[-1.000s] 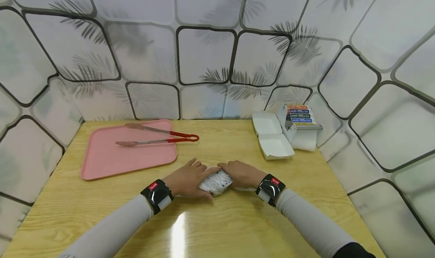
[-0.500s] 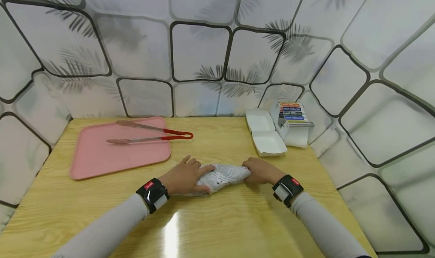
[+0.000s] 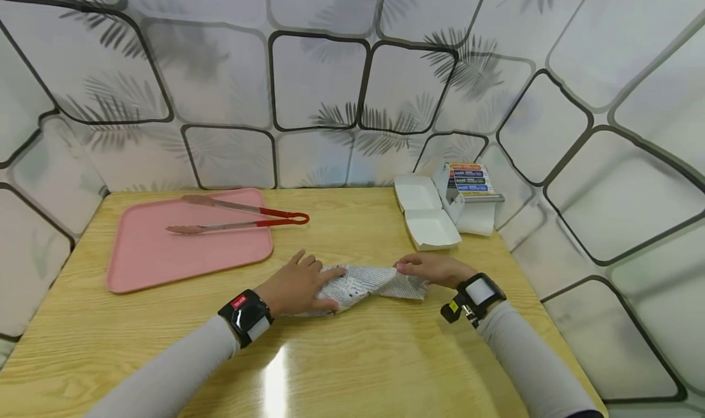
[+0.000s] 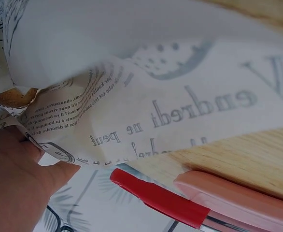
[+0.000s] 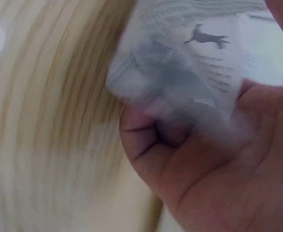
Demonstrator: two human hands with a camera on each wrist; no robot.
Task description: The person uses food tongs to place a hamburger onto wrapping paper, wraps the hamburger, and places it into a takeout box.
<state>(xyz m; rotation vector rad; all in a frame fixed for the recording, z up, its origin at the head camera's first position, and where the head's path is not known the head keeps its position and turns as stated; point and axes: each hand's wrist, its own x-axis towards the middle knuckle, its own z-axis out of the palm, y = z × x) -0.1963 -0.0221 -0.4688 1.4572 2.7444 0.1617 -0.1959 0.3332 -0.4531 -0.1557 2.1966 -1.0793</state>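
A sheet of newsprint-patterned wrapping paper (image 3: 358,283) lies wrapped and twisted on the wooden table, in the middle of the head view. My left hand (image 3: 300,288) grips its left part, thumb on the near side and index finger stretched over the top. In the left wrist view, a bit of brown, bread-like food (image 4: 17,98) shows inside the paper's folds; the rest is hidden. My right hand (image 3: 435,269) holds the paper's right end, where a loose flap hangs below the fingers. The right wrist view shows that crumpled end against curled fingers (image 5: 146,145), blurred.
A pink tray (image 3: 143,271) lies at the back left, with red-handled tongs (image 3: 270,223) across it, their handle past its edge. At the back right sits an open white takeaway box (image 3: 432,228) beside a dispenser (image 3: 468,179) with a colourful label. A patterned wall hanging rises behind.
My right hand has moved right, drawing out the paper's right end, then turned over at the wrist. The paper now stretches longer to the right. My left hand has kept its hold.
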